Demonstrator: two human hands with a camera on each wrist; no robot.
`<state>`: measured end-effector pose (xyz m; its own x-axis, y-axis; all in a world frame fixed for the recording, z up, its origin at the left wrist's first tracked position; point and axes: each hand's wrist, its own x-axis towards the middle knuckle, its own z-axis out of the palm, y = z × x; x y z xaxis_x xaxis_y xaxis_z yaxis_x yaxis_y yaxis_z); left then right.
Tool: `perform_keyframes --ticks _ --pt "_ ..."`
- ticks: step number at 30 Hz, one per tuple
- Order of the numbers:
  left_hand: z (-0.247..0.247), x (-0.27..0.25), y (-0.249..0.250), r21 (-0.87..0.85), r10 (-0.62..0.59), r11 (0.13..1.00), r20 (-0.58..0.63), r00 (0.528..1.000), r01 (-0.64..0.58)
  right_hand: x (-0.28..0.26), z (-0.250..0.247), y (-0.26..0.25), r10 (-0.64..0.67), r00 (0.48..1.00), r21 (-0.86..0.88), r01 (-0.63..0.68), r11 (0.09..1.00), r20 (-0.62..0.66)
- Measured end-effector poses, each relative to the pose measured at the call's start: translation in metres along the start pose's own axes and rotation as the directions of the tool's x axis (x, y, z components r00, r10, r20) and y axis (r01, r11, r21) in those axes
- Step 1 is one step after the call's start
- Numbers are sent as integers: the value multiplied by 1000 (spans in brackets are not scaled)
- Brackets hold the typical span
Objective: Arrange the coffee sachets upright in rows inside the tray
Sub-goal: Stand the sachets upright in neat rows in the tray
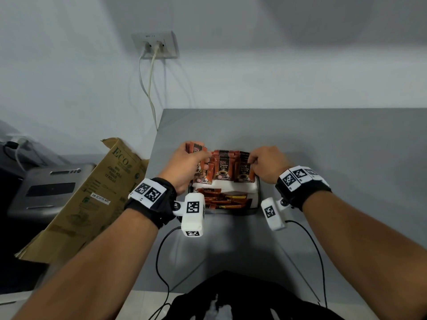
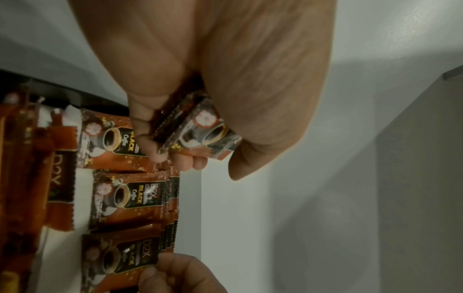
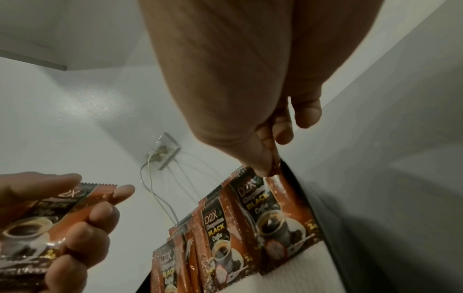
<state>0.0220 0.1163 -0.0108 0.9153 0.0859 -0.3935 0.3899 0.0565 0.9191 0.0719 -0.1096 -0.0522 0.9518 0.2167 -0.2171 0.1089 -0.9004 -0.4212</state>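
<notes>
A black-rimmed tray [image 1: 258, 188] with a white liner stands on the grey table. In its far part, orange-brown "D2X Black Coffee" sachets [image 1: 223, 169] [image 2: 125, 196] stand upright in three rows. My left hand [image 1: 201, 155] hovers over the tray's left end and grips a small stack of the same sachets [image 1: 196, 147] [image 2: 200, 128] [image 3: 37, 224]. My right hand [image 1: 254, 160] [image 3: 269, 166] pinches the top edge of the front sachet [image 3: 273, 210] in the right row. Longer stick sachets [image 1: 226, 200] lie flat in the near compartment.
An open cardboard box [image 1: 97, 192] leans left of the table beside a grey machine [image 1: 50, 190]. A wall socket [image 1: 154, 45] with white cables sits behind. Black wrist-camera cables [image 1: 161, 262] trail over the table's near edge. Bare grey tabletop [image 1: 335, 158] extends to the right.
</notes>
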Motion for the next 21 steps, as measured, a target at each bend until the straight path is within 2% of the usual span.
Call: perform_keyframes --ticks 10,13,15,17,19,21 --pt "2 -2 2 -88 -70 993 67 995 75 1 2 5 -21 995 33 24 999 -103" --pt "6 -3 3 -79 -48 995 89 995 55 -6 -12 -8 -48 980 148 77 986 -191" --pt "10 -4 4 -89 -4 996 116 993 14 -15 -26 -29 -101 984 346 147 927 -148" --pt "15 -3 4 -103 44 994 148 988 -29 -22 -36 -50 -175 983 537 181 824 -62" --pt "18 -2 3 -109 73 992 161 984 -56 -23 -41 -61 -218 973 546 220 809 -69" --pt "16 0 2 -86 64 995 113 992 -54 -18 -45 -61 -189 974 450 224 864 -123"
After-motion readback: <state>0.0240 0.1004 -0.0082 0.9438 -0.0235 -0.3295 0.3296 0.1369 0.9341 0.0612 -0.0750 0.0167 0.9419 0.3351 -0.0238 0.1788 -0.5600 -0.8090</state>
